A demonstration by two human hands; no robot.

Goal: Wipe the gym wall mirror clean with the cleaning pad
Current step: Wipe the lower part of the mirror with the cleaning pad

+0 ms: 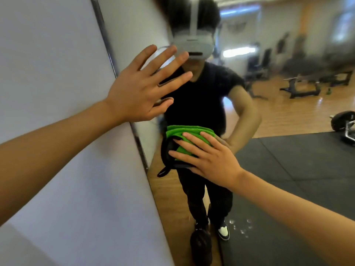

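Your right hand (209, 160) lies flat with fingers spread, pressing the fuzzy green microfibre cleaning pad with black trim and a dangling black loop (184, 144) against the glossy wall mirror (288, 121). Your left hand (142, 89) is open, fingers splayed, holding nothing, up by the mirror's thin metal edge (107, 47). Beside it runs a smooth pale wall panel (48, 54).

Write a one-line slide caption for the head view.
Right hand presses a green cleaning pad flat against the gym wall mirror; left hand, fingers spread, rests near its edge.
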